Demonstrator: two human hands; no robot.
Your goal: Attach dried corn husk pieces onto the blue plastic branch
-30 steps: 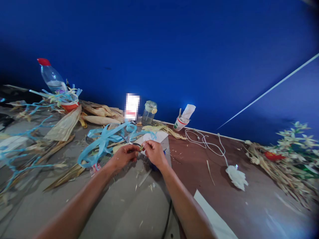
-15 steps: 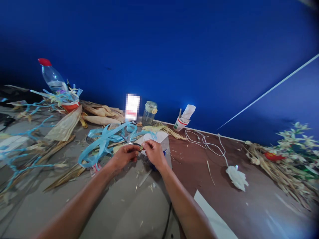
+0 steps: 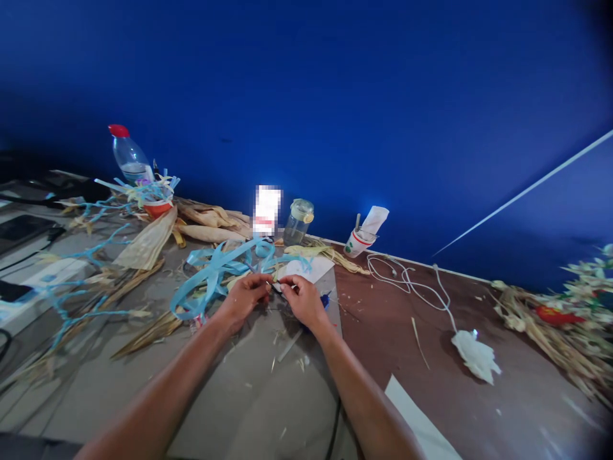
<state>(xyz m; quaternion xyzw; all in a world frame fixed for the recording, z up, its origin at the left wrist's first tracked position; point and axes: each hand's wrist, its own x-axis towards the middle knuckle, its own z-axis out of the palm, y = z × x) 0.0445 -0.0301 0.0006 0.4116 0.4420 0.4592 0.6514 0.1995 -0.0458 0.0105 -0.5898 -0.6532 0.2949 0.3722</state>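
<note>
My left hand (image 3: 245, 296) and my right hand (image 3: 301, 300) meet over the grey table top, fingertips pinched together on a small thin piece (image 3: 275, 286) between them, too small to name. Just behind the hands lie looped light-blue ribbon strips (image 3: 211, 271) and a white paper sheet (image 3: 311, 267). A blue object (image 3: 325, 300) peeks out by my right wrist. Small husk scraps (image 3: 290, 345) litter the table under my forearms.
Dried corn husks (image 3: 148, 239), a red-capped plastic bottle (image 3: 127, 153), a red bowl (image 3: 156, 206), a glass jar (image 3: 297, 220) and a paper cup (image 3: 358, 241) stand along the blue wall. A white cable (image 3: 412, 281) leads to a white husk flower (image 3: 476, 354). Dried stalks (image 3: 555, 332) lie at right.
The view has shifted, so everything sits a little further right and lower. My hands have drawn closer together, still pinching the small piece.
</note>
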